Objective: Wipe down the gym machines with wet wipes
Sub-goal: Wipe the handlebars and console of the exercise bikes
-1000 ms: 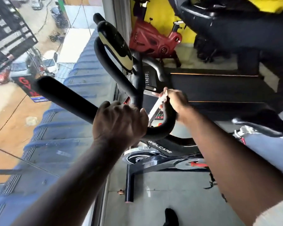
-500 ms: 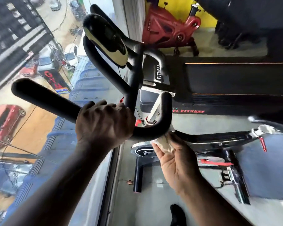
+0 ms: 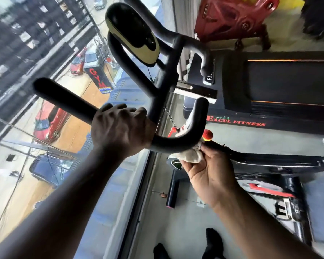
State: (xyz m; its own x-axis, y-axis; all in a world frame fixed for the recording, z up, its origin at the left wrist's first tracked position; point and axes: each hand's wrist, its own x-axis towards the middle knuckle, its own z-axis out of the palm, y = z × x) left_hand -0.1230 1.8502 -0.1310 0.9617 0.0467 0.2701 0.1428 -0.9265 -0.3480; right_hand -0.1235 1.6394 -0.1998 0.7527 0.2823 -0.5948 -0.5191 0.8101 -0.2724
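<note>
In the head view, our left hand (image 3: pixel 120 131) has its grip clamped round the black handlebar (image 3: pixel 64 98) of the exercise bike (image 3: pixel 269 159), while our right hand (image 3: pixel 211 172) has its grip pinched on a white wet wipe (image 3: pixel 189 156) held against the underside of the handlebar's right bend, just beside a red knob (image 3: pixel 208 135).

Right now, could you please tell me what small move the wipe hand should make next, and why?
Probably slide the wipe along the handlebar toward its upturned tip. The right hand holds the wipe under the bend, while the left hand grips the bar beside it.
</note>
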